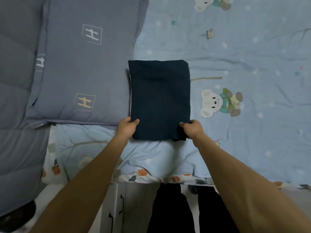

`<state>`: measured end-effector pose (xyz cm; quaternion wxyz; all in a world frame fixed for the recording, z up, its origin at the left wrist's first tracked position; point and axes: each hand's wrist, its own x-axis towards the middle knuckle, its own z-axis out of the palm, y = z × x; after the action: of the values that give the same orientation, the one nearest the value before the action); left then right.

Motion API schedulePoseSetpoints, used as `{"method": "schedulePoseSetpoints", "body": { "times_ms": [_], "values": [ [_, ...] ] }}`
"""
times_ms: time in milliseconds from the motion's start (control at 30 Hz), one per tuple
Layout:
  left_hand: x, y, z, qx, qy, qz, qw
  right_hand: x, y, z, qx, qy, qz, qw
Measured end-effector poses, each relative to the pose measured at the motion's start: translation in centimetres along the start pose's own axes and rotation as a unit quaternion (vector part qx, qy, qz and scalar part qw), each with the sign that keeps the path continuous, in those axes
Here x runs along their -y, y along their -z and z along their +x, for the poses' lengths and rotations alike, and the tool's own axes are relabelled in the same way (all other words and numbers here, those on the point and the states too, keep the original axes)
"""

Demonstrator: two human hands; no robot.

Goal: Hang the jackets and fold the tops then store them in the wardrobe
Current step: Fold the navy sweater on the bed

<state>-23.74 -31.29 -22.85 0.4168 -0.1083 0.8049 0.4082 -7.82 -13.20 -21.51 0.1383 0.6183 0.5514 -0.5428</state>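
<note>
Folded navy top (pixel 159 100) flat on bed sheet (pixel 252 56) w/ left hand (pixel 127 127) & right hand (pixel 193 129) pinching its near corners, rest extending away.

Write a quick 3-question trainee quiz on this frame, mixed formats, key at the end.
1. True or false: the dark blue folded top lies flat on the blue bear-print sheet.
2. Which edge of the top do the left hand and right hand grip? A) far edge B) near corners C) middle
3. Fill in: the grey pillow lies to the ____ of the top.

Key: 1 true; 2 B, each hand pinches a near corner with the thumb on top; 3 left, and the top's left edge overlaps the pillow's edge.
</note>
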Motion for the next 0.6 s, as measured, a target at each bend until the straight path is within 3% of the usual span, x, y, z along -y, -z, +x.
{"method": "schedulePoseSetpoints", "body": {
  "times_ms": [133,233,333,433,500,600],
  "values": [
    [-1.5,-0.2,-1.1,-0.078,-0.115,0.180,0.974,1.8,1.8,-0.8,-0.026,0.067,-0.085,0.994],
    [-4.1,-1.2,-0.5,-0.133,-0.275,0.313,0.899,4.6,2.6,-0.1,-0.073,0.195,-0.175,0.962],
    [-6.6,-3.2,1.1,-0.099,-0.396,0.426,0.807,7.1,1.9,1.3,-0.120,0.354,-0.379,0.846],
    [-8.2,-4.4,4.4,-0.027,-0.410,0.592,0.693,9.0,0.9,3.3,-0.115,0.372,-0.610,0.690],
    [-9.3,-4.5,8.0,0.022,-0.380,0.663,0.645,9.9,0.5,6.0,-0.095,0.311,-0.685,0.652],
    [-9.7,-3.5,11.8,0.046,-0.357,0.683,0.636,10.3,-0.5,9.0,-0.074,0.263,-0.714,0.645]
  ]
}}
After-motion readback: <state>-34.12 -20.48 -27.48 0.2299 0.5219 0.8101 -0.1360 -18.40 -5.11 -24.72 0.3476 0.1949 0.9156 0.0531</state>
